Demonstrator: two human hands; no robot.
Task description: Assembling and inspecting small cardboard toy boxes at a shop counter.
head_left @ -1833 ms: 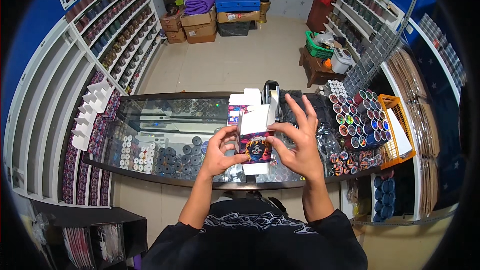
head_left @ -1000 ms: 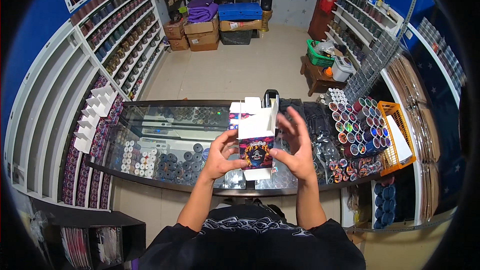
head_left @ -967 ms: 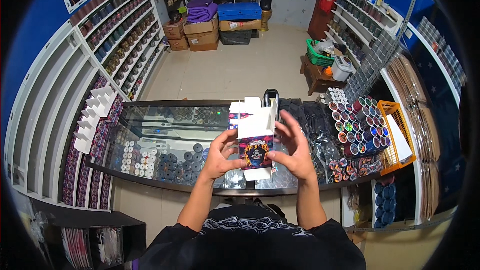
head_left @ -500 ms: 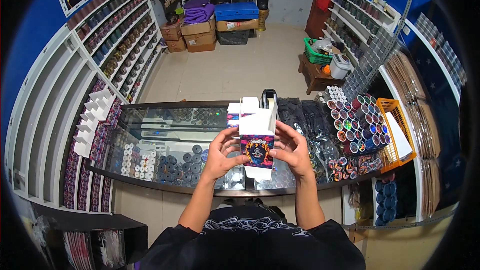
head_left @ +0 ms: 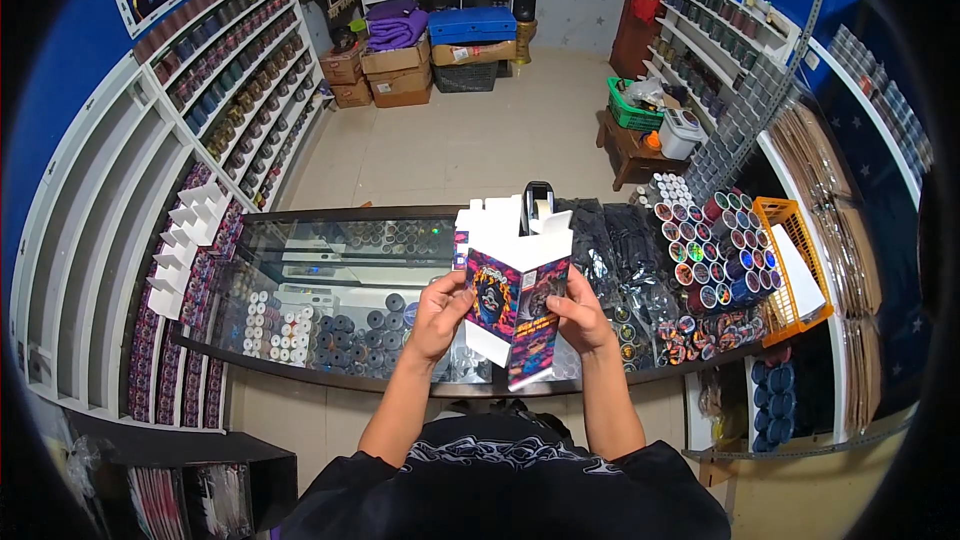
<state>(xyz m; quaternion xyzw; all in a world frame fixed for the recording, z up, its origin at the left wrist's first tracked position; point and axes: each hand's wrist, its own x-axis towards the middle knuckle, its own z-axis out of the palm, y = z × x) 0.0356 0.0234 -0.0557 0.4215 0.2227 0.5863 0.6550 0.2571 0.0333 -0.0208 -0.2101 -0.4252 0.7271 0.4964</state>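
Observation:
Between my two hands is a thin cardboard box [head_left: 494, 300], printed in purple, pink and orange with white inner flaps. It is tilted, showing two printed panels with a fold between them. My left hand [head_left: 436, 320] grips its left edge, thumb on the front panel. My right hand [head_left: 584, 320] grips the right edge, thumb on the other panel. Fingers behind the box are mostly hidden. A black tape dispenser [head_left: 539, 202] stands just beyond it. Behind its upper left, a similar printed piece [head_left: 461, 251] with white flaps shows in part.
Under my hands is a glass display counter [head_left: 340, 365] with spools. On its right stand several round tubs [head_left: 703, 250], black plastic-wrapped packages [head_left: 630, 240] and an orange crate [head_left: 795, 325]. Open-flapped boxes [head_left: 185, 240] line the left. Shelves of jars [head_left: 235, 60] stand beyond.
The box has turned and opened out, so a second printed panel now faces me on the right. Its flaps have spread wider, and my hands have moved slightly with it.

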